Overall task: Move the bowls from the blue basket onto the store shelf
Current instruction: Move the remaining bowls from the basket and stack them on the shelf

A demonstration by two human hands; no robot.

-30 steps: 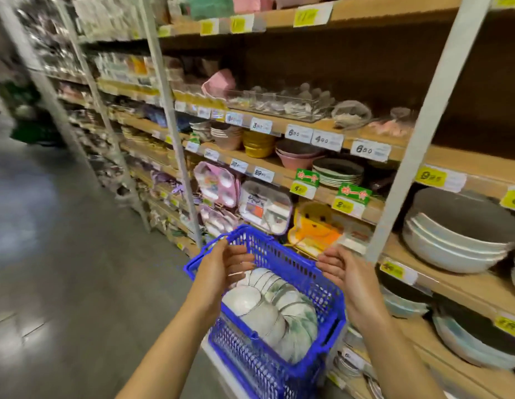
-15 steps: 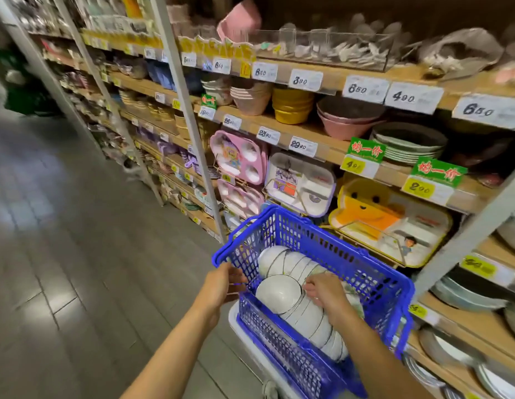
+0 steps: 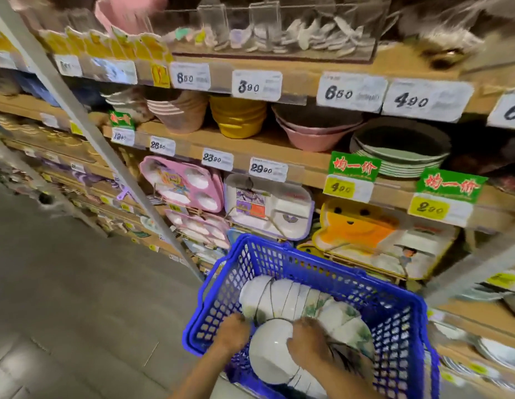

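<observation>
Both our hands are down in the blue basket (image 3: 394, 326), which sits close in front of the store shelf (image 3: 305, 165). Our left hand (image 3: 232, 332) lies against the left side of the near stack of bowls (image 3: 269, 355), its fingers hidden. Our right hand (image 3: 306, 344) curls over the stack's right side. A far row of bowls (image 3: 282, 300) lies on its side deeper in the basket. On the shelf beyond stand yellow bowls (image 3: 237, 116) and pink bowls (image 3: 311, 133), with children's trays (image 3: 187, 182) below.
</observation>
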